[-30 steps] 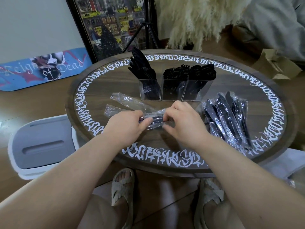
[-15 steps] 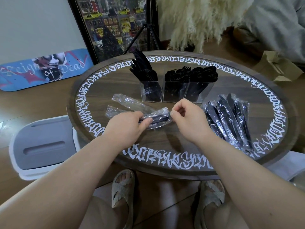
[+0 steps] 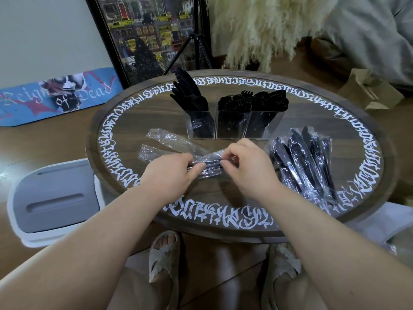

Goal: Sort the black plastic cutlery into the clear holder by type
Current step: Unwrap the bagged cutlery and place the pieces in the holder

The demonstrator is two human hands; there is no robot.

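Both hands pinch one wrapped cutlery packet at the centre of the round counter: left hand closes on its near end, right hand nips the wrapper's tip. At 12 o'clock, the clear holder already stands packed in all three compartments. At 3 o'clock, a pile of sealed packets awaits; two empty wrappers lie at 10 o'clock. Sorting looks well advanced, not finished.

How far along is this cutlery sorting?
Well under way. The clear holder already has black cutlery standing in all three compartments, and empty wrappers lie beside it. The left hand and right hand both pinch one wrapped piece. A pile of wrapped cutlery still waits.
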